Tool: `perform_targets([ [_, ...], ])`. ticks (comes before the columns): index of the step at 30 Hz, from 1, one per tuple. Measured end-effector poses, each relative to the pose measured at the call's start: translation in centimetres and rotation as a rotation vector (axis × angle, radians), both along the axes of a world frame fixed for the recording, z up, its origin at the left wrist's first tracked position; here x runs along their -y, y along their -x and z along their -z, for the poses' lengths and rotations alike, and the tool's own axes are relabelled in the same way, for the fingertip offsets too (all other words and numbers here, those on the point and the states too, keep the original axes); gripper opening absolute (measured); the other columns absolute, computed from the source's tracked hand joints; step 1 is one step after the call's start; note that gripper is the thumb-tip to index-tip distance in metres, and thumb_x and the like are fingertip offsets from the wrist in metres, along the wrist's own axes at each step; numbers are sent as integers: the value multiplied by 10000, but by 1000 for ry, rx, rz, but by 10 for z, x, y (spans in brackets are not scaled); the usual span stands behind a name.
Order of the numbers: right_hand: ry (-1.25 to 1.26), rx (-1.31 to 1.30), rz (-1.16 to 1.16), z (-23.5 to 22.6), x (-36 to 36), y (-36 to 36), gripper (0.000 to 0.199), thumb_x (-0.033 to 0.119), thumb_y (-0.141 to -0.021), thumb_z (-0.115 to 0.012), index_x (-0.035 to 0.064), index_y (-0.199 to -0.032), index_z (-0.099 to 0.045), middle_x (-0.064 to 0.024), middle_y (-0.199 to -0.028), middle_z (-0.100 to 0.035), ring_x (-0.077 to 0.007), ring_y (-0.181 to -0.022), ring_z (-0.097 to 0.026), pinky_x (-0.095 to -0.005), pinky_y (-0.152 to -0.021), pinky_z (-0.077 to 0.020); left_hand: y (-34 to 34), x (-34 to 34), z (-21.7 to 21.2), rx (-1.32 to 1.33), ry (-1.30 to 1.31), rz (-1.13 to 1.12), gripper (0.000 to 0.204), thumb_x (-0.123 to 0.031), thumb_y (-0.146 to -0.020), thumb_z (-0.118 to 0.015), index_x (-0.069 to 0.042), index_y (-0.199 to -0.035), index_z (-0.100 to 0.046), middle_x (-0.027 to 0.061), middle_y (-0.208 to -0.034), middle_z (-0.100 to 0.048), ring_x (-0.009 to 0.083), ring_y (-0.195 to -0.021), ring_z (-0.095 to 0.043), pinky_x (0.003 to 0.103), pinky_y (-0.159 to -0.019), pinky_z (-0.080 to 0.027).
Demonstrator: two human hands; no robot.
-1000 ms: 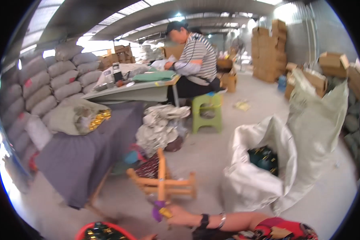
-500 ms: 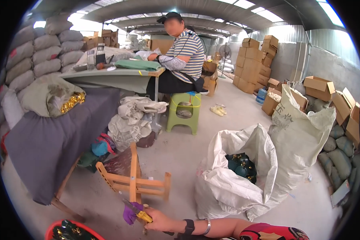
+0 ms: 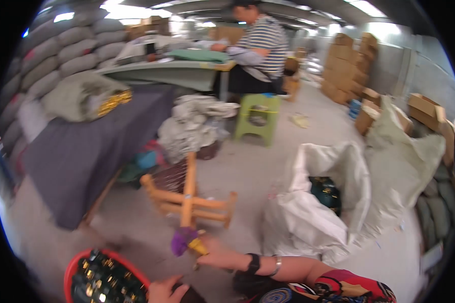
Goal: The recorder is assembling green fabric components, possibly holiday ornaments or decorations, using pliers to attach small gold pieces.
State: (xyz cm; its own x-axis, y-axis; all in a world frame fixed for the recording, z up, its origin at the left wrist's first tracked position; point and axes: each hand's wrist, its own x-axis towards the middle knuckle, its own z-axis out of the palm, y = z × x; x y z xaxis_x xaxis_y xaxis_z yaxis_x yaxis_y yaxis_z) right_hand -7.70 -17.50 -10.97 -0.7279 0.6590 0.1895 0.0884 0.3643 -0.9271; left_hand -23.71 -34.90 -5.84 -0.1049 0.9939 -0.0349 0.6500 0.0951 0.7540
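Note:
My right hand (image 3: 213, 252) is closed around a yellow-handled tool (image 3: 198, 246), whose metal end cannot be made out now. Purple cloth (image 3: 183, 241) lies against the tool, at the near end of an orange-brown wooden chair frame (image 3: 188, 194). At the lower edge shows my left hand (image 3: 163, 292), next to a red basin (image 3: 81, 256). Its fingers are blurred and cut off by the picture's edge, with something dark beside them. Dark green pieces with gold-coloured parts (image 3: 103, 283) fill the basin.
A white woven sack (image 3: 283, 222) holding dark green pieces stands right of the chair, before a taller sack (image 3: 397, 166). On the left is a cloth-covered table (image 3: 81, 156). Another person (image 3: 263, 45) sits on a green stool (image 3: 258, 118) at a far table (image 3: 177, 73).
The view has shifted down and left, so more of the red basin shows. My left hand has come into view at the lower edge. My right hand still grips the tool.

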Motion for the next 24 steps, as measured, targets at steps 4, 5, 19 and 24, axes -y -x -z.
perform_targets([
  [4, 364, 0, -21, -37, 17, -13, 252, 46, -675, -664, 40, -912, -578, 1, -798, -564, -108, -724, -516, -293, -660, -461, 0, 8, 13, -20, -149, -72, 346, -318, -847, -608, -27, -1032, -644, 196, -887, -656, 365, -827, -632, 420, -718, -503],
  [5, 389, 49, -18, -39, 14, -17, 230, 30, -685, -645, 45, -906, -582, 30, -783, -561, -81, -698, -509, -270, -633, -457, 3, 6, 18, 34, -254, -105, 315, -270, -842, -625, -16, -1028, -640, 196, -868, -656, 358, -810, -637, 395, -705, -507],
  [19, 490, -21, -5, -43, 13, -10, 262, -23, -701, -615, -5, -950, -538, -29, -737, -567, -108, -615, -541, -248, -570, -452, 197, 128, 96, -835, -27, -1331, 373, -321, -796, -651, -19, -1014, -632, 160, -941, -645, 364, -916, -571, 455, -785, -479],
  [24, 526, -20, 3, -45, 13, -6, 268, -22, -698, -615, -8, -954, -538, -24, -749, -557, -101, -628, -534, -244, -577, -449, 204, 113, 112, -783, 151, -1288, 275, -334, -756, -668, -90, -880, -698, 146, -891, -650, 348, -895, -588, 445, -761, -497],
])
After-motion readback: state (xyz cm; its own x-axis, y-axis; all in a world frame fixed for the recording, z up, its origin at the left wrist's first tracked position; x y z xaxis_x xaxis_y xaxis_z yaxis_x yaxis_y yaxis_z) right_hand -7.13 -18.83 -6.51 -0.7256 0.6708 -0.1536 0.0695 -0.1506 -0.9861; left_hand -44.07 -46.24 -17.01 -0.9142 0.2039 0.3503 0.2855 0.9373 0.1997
